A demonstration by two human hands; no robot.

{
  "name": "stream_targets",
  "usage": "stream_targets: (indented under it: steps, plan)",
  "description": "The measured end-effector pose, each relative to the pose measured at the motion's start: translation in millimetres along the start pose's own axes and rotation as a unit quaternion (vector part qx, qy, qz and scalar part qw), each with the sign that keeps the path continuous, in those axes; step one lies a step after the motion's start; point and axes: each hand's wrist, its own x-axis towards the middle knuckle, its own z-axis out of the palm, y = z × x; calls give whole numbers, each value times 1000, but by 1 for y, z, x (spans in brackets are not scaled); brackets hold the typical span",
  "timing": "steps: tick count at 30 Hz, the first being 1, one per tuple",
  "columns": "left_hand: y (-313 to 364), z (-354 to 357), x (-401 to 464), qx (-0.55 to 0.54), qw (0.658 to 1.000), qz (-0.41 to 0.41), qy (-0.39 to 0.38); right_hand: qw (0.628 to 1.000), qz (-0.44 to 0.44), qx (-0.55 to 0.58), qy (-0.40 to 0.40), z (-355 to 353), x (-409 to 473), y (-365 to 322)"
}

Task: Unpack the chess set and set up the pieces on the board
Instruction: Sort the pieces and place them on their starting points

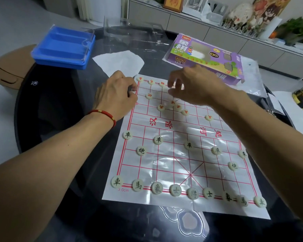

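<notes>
The thin plastic board sheet printed with a red grid point(182, 154) lies flat on the dark glossy counter point(59, 119), and the near half looks finished: the round cream pieces with black characters point(192, 193) fill the back row, with two cannons and five soldiers ahead of them. The work in hand is the far half, where the round cream pieces with red characters point(161, 107) are only partly placed; a few sit along the far row, and several lie loose and close together near the middle. The left hand point(115, 95), a red cord bracelet point(105, 114) at its wrist, has its fingers curled at the far left edge of the sheet; it seems to pinch or pin something there, though what lies under the fingers cannot be made out. The right hand point(191, 84) hovers over the far row with its grip loosely curled; motion blur hides whether a piece sits between the fingertips. To do this step well, keep the light sheet pinned so it does not slide, set each red piece squarely on a line crossing rather than inside a square, and mirror the black layout. The clustered red pieces probably need spreading to alternate crossings. Reaching over the placed pieces risks nudging them. The blue plastic tray with a clear lid point(63, 48) and the purple cardboard box point(206, 56) rest beyond the board.
</notes>
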Motion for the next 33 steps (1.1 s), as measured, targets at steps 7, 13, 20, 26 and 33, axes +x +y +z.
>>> stream_targets:
  steps: [7,13,20,26,33]
  plan:
    - [2,-4,-1,-12,1000,-4,4,997,18,-38,-60,11,-14,-11]
    - [0,-7,-2,-66,998,-15,9,1000,7,9,-1,13,-9,-10]
    - [-4,-13,0,-148,985,-73,53,991,-117,57,20,21,7,-60]
    - [-6,-13,1,-151,984,-82,51,991,-125,50,-2,22,13,-72]
    - [-2,-15,-2,-138,987,-71,33,992,-109,-5,56,21,7,-75]
